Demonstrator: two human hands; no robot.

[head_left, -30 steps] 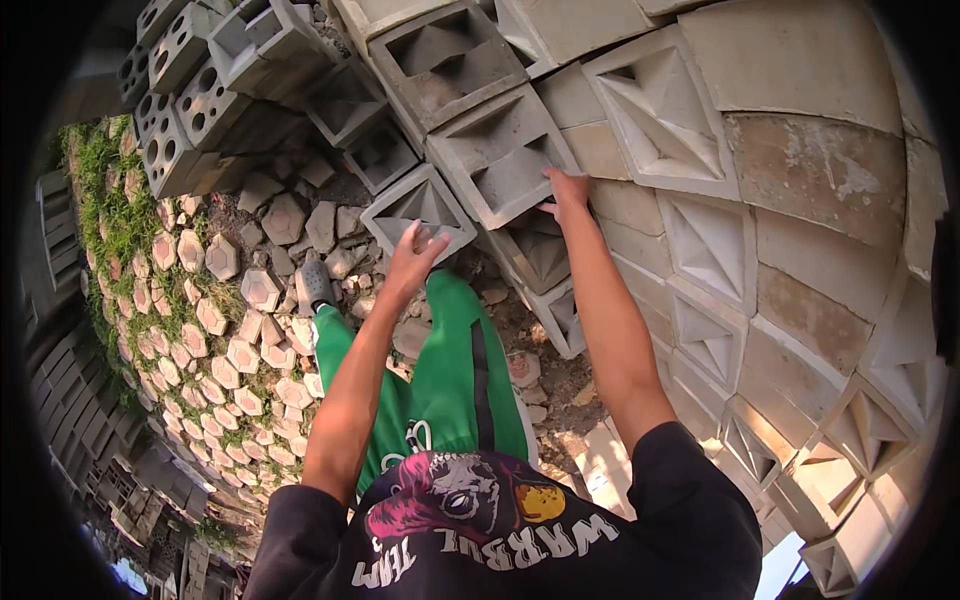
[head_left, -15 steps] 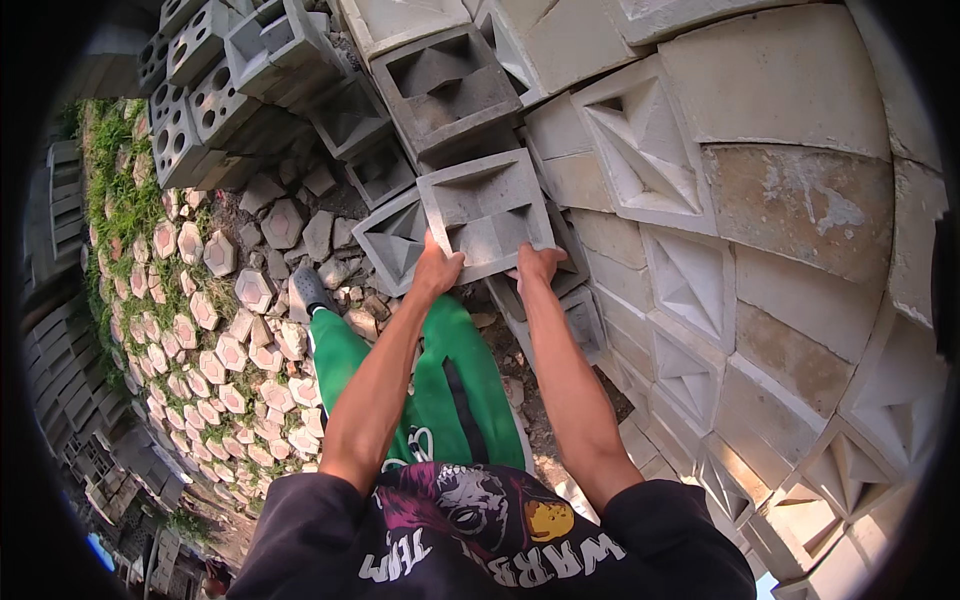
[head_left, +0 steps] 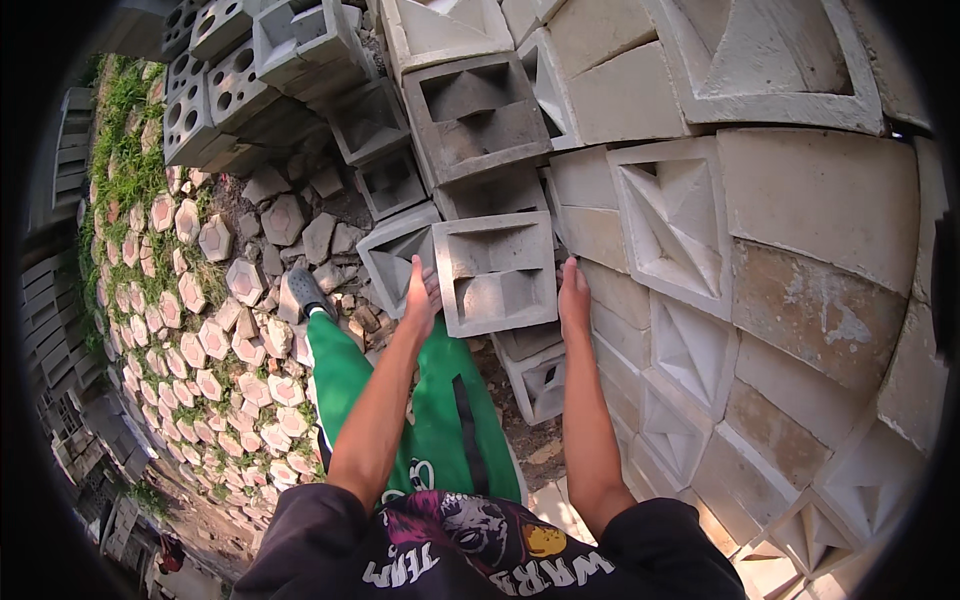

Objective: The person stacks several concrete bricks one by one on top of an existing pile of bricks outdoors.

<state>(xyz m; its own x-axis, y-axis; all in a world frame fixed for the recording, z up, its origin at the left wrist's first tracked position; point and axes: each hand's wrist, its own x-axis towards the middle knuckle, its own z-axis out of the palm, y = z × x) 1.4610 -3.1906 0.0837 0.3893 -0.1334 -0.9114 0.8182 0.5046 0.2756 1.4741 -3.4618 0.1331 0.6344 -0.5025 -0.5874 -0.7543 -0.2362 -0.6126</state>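
A light grey concrete vent block (head_left: 497,322) with a recessed, angled opening sits on top of other blocks in front of me. My left hand (head_left: 421,295) is at its left side, fingers stretched out, palm toward the block. On the opposite side my right hand (head_left: 573,300) is held upright with straight fingers, a small gap from the block. Neither hand grips it. Just left of it leans another pale vent block (head_left: 392,262), partly behind my left hand. Behind stands a darker grey vent block (head_left: 475,115). A further block (head_left: 540,385) shows below, near my right forearm.
Stacked pale vent blocks (head_left: 675,225) form a wall along my right. Blocks with round holes (head_left: 238,85) are piled at the far left. Broken rubble (head_left: 318,237) lies by my shoe (head_left: 308,292), and hexagonal pavers (head_left: 213,338) with grass cover the ground to the left.
The light grey block has gone from tilted to nearly square in view. Both hands have let go of its near edge and now flank its sides with fingers straightened.
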